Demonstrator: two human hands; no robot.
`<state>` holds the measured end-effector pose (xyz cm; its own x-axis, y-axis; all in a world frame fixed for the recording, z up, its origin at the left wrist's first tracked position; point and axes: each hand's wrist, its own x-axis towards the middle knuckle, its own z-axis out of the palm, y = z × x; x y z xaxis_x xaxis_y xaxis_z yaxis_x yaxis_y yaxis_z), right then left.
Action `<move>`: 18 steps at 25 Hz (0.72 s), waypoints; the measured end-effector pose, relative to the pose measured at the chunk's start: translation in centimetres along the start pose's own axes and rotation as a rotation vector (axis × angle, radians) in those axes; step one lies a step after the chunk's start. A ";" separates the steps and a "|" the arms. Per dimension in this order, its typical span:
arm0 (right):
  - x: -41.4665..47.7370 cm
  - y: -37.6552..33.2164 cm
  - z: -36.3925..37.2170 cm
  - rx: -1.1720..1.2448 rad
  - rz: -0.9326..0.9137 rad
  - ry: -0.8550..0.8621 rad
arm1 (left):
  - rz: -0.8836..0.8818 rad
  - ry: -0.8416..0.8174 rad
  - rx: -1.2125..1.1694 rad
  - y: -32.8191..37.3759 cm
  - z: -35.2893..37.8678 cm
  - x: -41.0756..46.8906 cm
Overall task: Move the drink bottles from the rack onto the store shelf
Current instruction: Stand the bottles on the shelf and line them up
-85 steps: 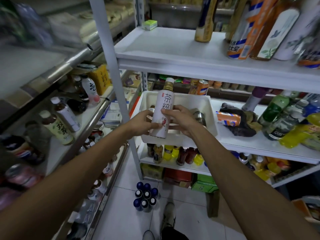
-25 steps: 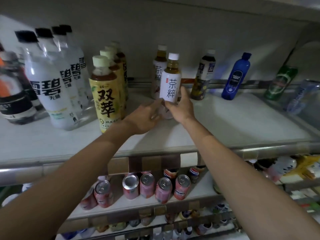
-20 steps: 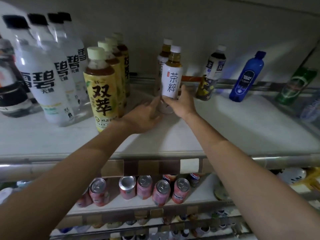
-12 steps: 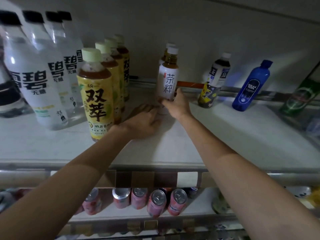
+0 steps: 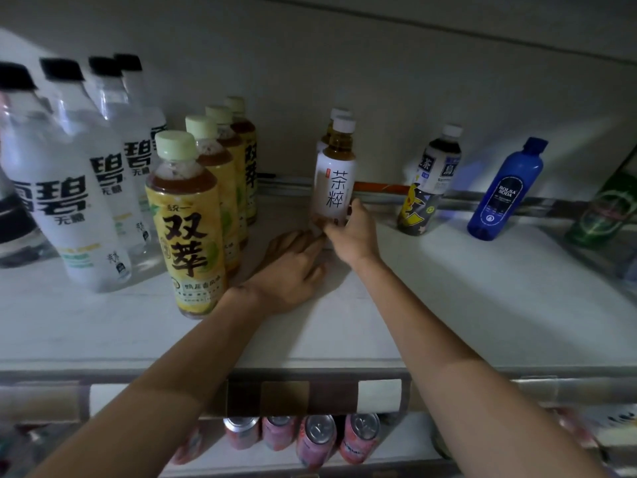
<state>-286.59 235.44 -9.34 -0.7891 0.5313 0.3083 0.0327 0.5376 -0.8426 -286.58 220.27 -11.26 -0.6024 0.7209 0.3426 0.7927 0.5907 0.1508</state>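
Observation:
A white-labelled tea bottle [image 5: 335, 179] with a white cap stands upright on the white store shelf [image 5: 431, 291], directly in front of a second bottle of the same kind [image 5: 336, 115]. My right hand [image 5: 353, 236] grips its base, fingers curled round the lower right side. My left hand [image 5: 293, 267] lies flat on the shelf just left of the bottle's foot, fingers straight, fingertips near the base.
A row of yellow-labelled tea bottles [image 5: 188, 232] and tall clear soda bottles [image 5: 65, 201] stand to the left. To the right are a dark tea bottle [image 5: 429, 188], a blue soda bottle [image 5: 506, 191] and a green can [image 5: 603, 212]. Pink cans [image 5: 317, 439] fill the shelf below.
I carried the tea bottle from the rack to the shelf and set it down in front of its twin. My left hand came off the bottle and now lies flat on the shelf.

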 end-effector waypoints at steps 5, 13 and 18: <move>0.1 -0.1 0.2 -0.030 0.006 0.005 | -0.007 0.019 -0.036 -0.4 -0.2 0.3; -1.2 0.0 0.1 -0.192 -0.007 0.025 | -0.030 0.014 -0.094 -0.6 -1.1 0.0; -2.3 -0.8 -5.3 -0.389 -0.080 -0.044 | -0.023 -0.009 -0.103 0.0 -1.8 -0.4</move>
<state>-281.53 237.20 -7.05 -0.8241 0.4531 0.3399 0.1929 0.7887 -0.5838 -286.20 219.37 -9.76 -0.6210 0.7111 0.3296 0.7838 0.5670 0.2534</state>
